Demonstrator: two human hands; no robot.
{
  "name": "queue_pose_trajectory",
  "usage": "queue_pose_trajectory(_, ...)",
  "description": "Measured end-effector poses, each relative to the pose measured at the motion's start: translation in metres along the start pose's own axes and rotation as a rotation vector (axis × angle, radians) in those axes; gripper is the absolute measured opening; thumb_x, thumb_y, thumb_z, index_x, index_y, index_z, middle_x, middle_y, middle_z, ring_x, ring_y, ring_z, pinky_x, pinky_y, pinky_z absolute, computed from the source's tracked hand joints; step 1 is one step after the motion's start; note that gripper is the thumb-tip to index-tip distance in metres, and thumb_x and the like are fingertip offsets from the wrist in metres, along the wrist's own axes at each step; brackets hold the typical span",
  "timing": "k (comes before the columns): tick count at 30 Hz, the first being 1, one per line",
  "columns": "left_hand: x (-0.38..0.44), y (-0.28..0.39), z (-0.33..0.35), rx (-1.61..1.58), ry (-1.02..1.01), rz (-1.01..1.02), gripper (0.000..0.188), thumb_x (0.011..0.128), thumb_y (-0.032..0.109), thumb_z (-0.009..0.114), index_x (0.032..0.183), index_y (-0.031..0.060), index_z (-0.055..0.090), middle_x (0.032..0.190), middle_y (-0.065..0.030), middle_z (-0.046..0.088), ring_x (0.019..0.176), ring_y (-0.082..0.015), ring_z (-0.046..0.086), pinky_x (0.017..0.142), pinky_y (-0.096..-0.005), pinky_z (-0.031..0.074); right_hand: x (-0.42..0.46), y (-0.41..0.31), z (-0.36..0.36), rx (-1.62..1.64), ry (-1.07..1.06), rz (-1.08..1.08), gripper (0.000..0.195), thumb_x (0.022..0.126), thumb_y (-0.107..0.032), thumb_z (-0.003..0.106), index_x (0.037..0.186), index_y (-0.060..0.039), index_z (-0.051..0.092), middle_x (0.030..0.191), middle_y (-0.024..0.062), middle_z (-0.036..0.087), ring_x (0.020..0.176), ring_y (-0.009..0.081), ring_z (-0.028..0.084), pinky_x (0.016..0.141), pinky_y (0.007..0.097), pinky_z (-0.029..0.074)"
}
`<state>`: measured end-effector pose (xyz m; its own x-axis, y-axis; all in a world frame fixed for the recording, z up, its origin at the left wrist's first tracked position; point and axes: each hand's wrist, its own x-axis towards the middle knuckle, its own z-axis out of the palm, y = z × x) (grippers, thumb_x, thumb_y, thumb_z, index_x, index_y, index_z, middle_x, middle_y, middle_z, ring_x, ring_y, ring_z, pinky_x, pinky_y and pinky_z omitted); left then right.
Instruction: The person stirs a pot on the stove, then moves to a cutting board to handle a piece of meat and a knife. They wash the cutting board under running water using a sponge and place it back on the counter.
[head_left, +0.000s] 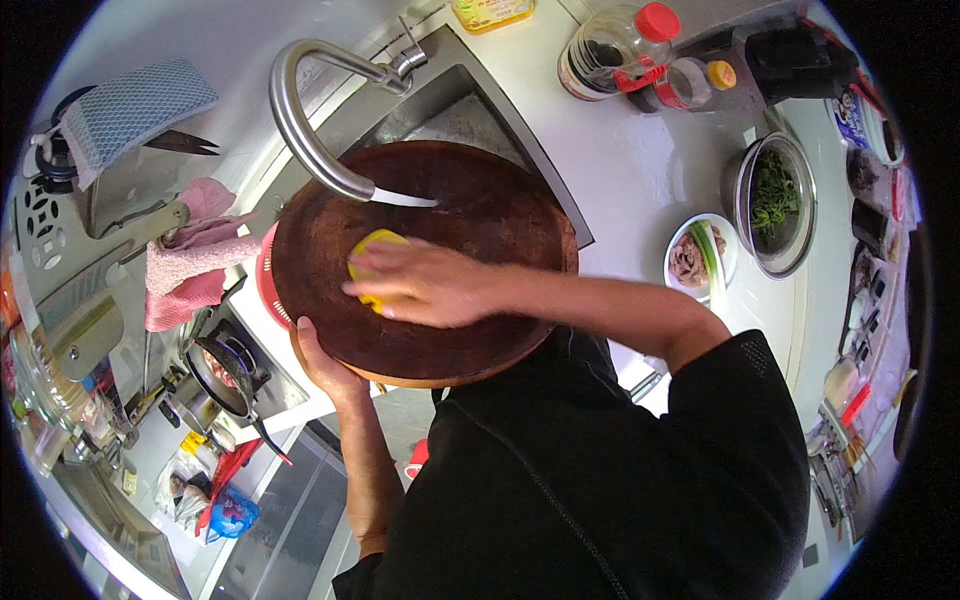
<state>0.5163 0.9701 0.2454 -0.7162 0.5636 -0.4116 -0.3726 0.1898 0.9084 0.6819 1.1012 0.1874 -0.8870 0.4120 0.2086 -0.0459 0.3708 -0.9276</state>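
A thick round wooden chopping board (480, 232), dark and wet, lies tilted over the stainless steel sink (469, 124). My left hand (326, 364) grips its near left rim, thumb on the upper face and fingers hidden below. Pressed flat on the board, my right hand (427, 285) holds a yellow sponge (375, 244) under its fingers; the hand is slightly blurred. Water runs from the curved faucet (319, 142) onto the board's upper part.
A pink basket (268, 274) shows beside the board. Pink cloths (191, 262) hang at left above a stove with a frying pan (225, 375). On the right counter stand sauce bottles (615, 52), a bowl of meat and scallion (697, 259), and a strainer of greens (776, 206).
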Motion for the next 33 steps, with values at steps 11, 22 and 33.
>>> queue_pose_trajectory(11,0.000,0.008,0.014,0.077,0.026,0.034,0.050,0.097,0.035,0.052,0.128,-0.0034,0.046,0.124,-0.0184,0.058,0.111,-0.0288,0.058,0.096,-0.0392,0.048,-0.034,0.197,-0.005,-0.303,0.136,0.622,0.043,0.098,-0.022,0.041,0.137,-0.0068,0.048,0.138,0.0222,0.051,0.127,0.0361,0.049,0.109,0.0443,0.037)
queue_pose_trajectory(22,-0.003,0.008,0.011,0.042,0.005,-0.002,0.049,0.097,0.034,0.050,0.129,-0.0026,0.046,0.127,-0.0189,0.057,0.113,-0.0298,0.058,0.099,-0.0416,0.047,-0.006,-0.011,-0.005,0.020,-0.036,-0.062,0.054,0.095,-0.034,0.054,0.143,-0.0112,0.044,0.147,0.0207,0.037,0.143,0.0380,0.026,0.117,0.0497,0.021)
queue_pose_trajectory(33,0.001,0.005,0.007,0.079,0.048,0.026,0.049,0.096,0.035,0.055,0.126,-0.0023,0.048,0.124,-0.0170,0.057,0.112,-0.0284,0.057,0.097,-0.0408,0.046,-0.001,0.216,0.004,-0.260,0.174,0.364,0.041,0.101,-0.028,0.041,0.136,-0.0111,0.052,0.139,0.0150,0.052,0.131,0.0296,0.047,0.112,0.0398,0.035)
